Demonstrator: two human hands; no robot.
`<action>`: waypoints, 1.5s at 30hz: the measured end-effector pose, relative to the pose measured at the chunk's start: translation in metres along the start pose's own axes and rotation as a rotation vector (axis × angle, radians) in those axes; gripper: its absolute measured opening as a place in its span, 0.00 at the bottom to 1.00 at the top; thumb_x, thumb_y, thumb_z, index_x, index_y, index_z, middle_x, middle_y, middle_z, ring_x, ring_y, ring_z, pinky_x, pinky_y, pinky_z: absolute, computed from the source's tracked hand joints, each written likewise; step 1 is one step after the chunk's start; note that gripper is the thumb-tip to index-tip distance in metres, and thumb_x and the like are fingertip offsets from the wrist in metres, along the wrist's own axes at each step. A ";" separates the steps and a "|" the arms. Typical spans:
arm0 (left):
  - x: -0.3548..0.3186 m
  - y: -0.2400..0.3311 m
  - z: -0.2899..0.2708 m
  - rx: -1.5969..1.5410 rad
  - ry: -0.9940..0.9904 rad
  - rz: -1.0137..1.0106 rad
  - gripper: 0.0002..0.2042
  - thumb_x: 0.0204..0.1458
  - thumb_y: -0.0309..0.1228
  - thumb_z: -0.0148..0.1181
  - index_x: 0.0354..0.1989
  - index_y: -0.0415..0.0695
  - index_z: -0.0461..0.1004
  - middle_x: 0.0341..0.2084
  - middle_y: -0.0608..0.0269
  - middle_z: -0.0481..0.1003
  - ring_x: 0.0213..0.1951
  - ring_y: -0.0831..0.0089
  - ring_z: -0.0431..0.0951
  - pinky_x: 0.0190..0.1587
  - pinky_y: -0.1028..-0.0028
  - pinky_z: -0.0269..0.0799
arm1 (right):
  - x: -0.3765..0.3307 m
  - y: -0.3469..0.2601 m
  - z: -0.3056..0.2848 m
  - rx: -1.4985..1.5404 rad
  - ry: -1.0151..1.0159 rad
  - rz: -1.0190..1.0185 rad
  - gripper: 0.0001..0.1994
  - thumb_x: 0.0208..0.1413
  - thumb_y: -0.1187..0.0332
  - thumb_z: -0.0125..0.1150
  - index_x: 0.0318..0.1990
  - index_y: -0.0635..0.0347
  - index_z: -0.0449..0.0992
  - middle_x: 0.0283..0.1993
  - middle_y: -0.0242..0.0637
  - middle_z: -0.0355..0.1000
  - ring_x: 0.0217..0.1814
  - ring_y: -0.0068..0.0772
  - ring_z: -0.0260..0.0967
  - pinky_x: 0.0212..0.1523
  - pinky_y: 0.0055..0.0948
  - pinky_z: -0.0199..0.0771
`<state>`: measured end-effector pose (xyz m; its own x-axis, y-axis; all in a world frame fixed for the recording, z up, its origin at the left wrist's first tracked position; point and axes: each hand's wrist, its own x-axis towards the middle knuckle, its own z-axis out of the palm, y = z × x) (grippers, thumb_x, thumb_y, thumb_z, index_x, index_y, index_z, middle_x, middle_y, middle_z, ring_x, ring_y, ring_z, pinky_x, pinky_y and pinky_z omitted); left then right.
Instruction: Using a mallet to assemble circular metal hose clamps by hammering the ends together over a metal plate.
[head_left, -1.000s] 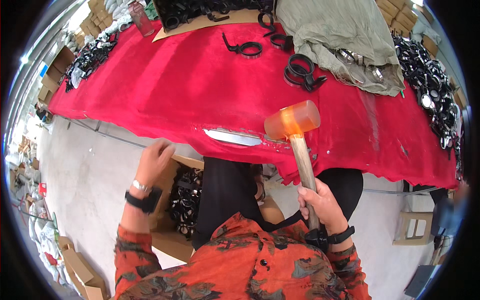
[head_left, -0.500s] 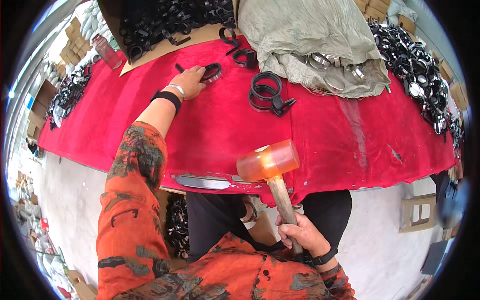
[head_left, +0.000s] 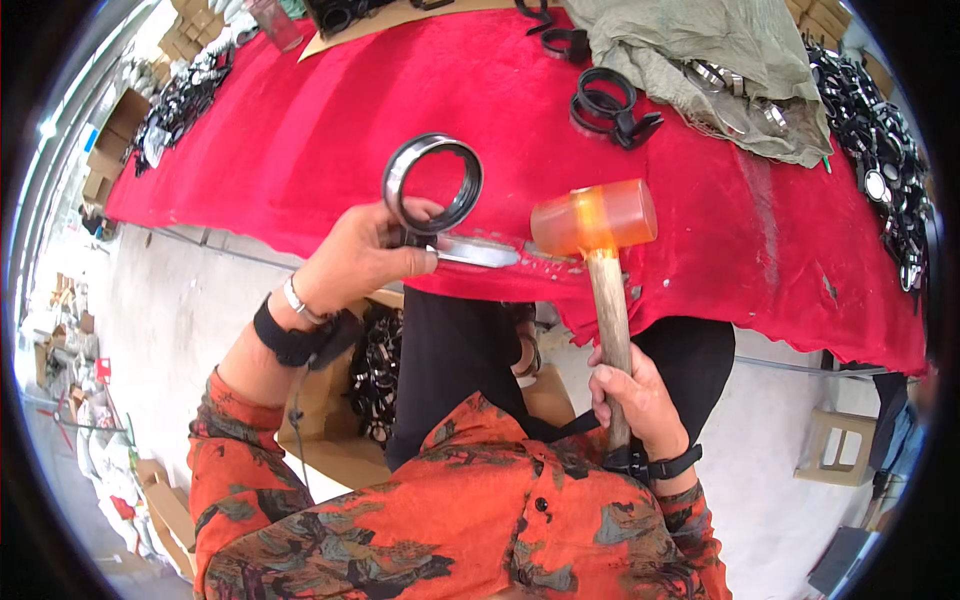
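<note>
Head view is showing your left hand (head_left: 365,255) gripping a black ring with a silver band (head_left: 395,185) low on its rim, the fingers closed around it and the thumb lying beside the dark block at its bottom. The ring is standing roughly upright with its opening turned toward you, above the near side of the red-covered tabletop (head_left: 300,140) and just beside the bare metal strip (head_left: 485,257) showing through the cloth (you cannot tell from here whether ring and strip are touching). Your right hand (head_left: 640,400) is holding the mallet (head_left: 608,290), fingers wrapped around the lower part of its wooden handle, while the orange head is sitting to the right of the ring, well apart from it. For this holding step, your low grip is probably serving you well: it is leaving most of the rim uncovered, so you are getting a clear look at the band and how evenly it is seating. Your thumb is likely steadying the ring best by pressing firmly without squeezing the rim out of round. With the mallet already in your other hand, you are working more safely if your left fingers are staying clear of its head. Farther back, two stacked rings (head_left: 633,128) are lying near the sack (head_left: 690,50).
</note>
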<state>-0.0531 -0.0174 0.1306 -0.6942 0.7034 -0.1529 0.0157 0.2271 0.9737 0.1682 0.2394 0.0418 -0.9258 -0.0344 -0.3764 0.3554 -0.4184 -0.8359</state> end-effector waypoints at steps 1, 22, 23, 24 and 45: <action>-0.014 -0.001 0.005 -0.064 -0.018 -0.046 0.16 0.48 0.17 0.57 0.48 0.34 0.69 0.45 0.56 0.72 0.50 0.66 0.74 0.52 0.67 0.71 | -0.001 -0.001 0.004 -0.048 0.016 -0.018 0.11 0.57 0.65 0.56 0.42 0.61 0.65 0.23 0.30 0.64 0.18 0.20 0.61 0.18 0.21 0.64; -0.020 -0.107 0.041 -0.506 0.187 -0.031 0.11 0.57 0.25 0.54 0.45 0.33 0.70 0.37 0.57 0.76 0.42 0.67 0.78 0.47 0.67 0.77 | -0.012 -0.017 0.064 -0.439 0.174 -0.097 0.14 0.54 0.66 0.62 0.42 0.65 0.68 0.20 0.26 0.63 0.18 0.14 0.59 0.18 0.18 0.59; -0.021 -0.106 0.041 -0.482 0.143 0.021 0.11 0.58 0.27 0.53 0.45 0.34 0.70 0.36 0.58 0.76 0.41 0.69 0.77 0.45 0.69 0.77 | -0.012 -0.020 0.064 -0.446 0.195 -0.130 0.14 0.54 0.66 0.62 0.41 0.65 0.68 0.20 0.26 0.63 0.18 0.14 0.59 0.18 0.18 0.59; -0.023 -0.105 0.042 -0.457 0.099 0.074 0.10 0.59 0.29 0.52 0.45 0.36 0.70 0.35 0.59 0.76 0.39 0.72 0.77 0.43 0.70 0.77 | -0.012 -0.024 0.064 -0.453 0.216 -0.164 0.14 0.54 0.67 0.62 0.41 0.65 0.68 0.21 0.25 0.63 0.18 0.13 0.59 0.18 0.17 0.59; -0.017 -0.118 0.061 -0.330 0.310 0.200 0.11 0.62 0.35 0.47 0.32 0.41 0.68 0.23 0.69 0.70 0.27 0.83 0.71 0.29 0.80 0.69 | 0.012 -0.056 0.114 -1.176 0.169 -0.440 0.18 0.48 0.62 0.67 0.36 0.65 0.67 0.25 0.47 0.69 0.25 0.40 0.69 0.28 0.34 0.68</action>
<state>0.0003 -0.0154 0.0076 -0.8830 0.4665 0.0514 -0.0231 -0.1526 0.9880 0.1226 0.1590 0.1294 -0.9973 0.0542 0.0492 0.0023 0.6948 -0.7192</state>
